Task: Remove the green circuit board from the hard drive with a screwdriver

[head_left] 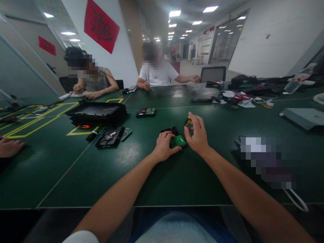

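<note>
A hard drive (178, 141), green circuit board facing up, lies on the table in front of me. My left hand (164, 146) grips it from the left, fingers over the far part and thumb along the near edge. Just right of the drive, my right hand (198, 135) pinches a small screwdriver (187, 121) by its yellow-and-black handle. The tool's tip is too small to make out. Further left lie another hard drive (108, 137), dark side up, and a loose circuit board (127, 134) beside it. A third hard drive (146, 112) lies farther back.
Stacked black trays (98, 113) stand at the left, near yellow tape markings. Two people sit across the green table (101, 179); another person's hand (11, 146) rests at the left edge. Cables, scissors (241, 97), a bottle (298, 79) and a grey box (303, 118) lie at right.
</note>
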